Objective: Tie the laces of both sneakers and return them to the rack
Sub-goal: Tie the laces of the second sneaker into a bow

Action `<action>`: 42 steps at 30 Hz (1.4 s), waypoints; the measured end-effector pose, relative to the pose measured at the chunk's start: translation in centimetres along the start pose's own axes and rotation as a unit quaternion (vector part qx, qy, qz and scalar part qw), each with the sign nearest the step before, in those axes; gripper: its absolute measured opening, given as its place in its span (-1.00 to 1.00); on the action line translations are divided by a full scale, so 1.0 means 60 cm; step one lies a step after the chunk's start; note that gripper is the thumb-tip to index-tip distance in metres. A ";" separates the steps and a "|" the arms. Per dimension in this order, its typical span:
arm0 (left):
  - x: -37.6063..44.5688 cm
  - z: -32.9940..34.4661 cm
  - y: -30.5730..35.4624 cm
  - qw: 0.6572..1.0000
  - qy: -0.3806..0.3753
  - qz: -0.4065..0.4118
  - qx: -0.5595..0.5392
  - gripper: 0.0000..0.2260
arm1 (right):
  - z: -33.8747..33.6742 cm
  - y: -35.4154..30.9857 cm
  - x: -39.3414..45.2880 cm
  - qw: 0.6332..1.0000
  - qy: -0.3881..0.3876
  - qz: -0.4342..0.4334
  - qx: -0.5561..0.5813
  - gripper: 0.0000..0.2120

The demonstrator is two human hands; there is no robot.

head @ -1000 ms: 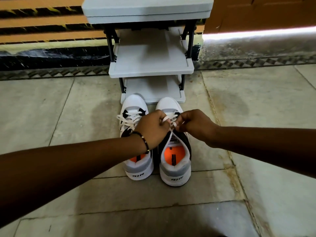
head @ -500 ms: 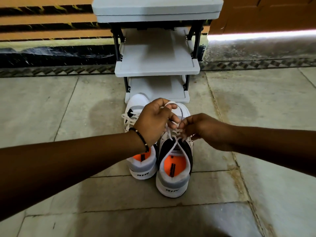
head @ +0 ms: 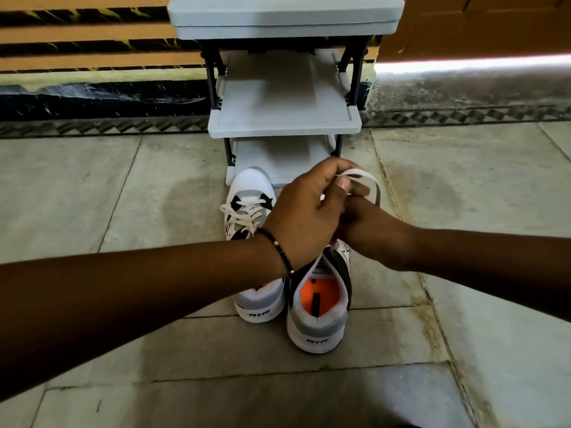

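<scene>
My left hand [head: 304, 211] is pinching the flat white lace loop [head: 366, 180] over the right white-and-grey sneaker [head: 321, 307] (on the stone floor [head: 123, 186], before the grey plastic rack [head: 284, 115]); my right hand [head: 375, 236], half hidden, is seemingly gripping lace too.

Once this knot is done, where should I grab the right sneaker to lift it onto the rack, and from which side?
Take the right sneaker at its heel collar, coming from above and behind. The heel faces the person and the orange-lined opening gapes upward, so fingers can probably hook inside the rim with the thumb on the heel. The left sneaker stands close alongside, and the rack lies ahead of the toes.
</scene>
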State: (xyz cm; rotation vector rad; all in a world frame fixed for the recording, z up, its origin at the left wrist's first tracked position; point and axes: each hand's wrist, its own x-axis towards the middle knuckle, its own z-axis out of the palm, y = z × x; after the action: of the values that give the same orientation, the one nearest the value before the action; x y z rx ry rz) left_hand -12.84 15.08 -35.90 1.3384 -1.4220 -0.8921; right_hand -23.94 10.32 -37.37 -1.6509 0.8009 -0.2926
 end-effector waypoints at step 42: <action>0.033 -0.039 -0.040 0.947 -0.196 -0.181 0.177 -0.65 | -0.087 -0.038 0.010 0.995 0.005 -0.089 -0.055 -0.78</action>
State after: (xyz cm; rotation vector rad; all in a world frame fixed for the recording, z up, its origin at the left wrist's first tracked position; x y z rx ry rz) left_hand -9.78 13.01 -37.23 1.8071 -1.7296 -1.2363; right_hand -25.82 6.04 -34.04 -1.8289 0.6884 -0.3883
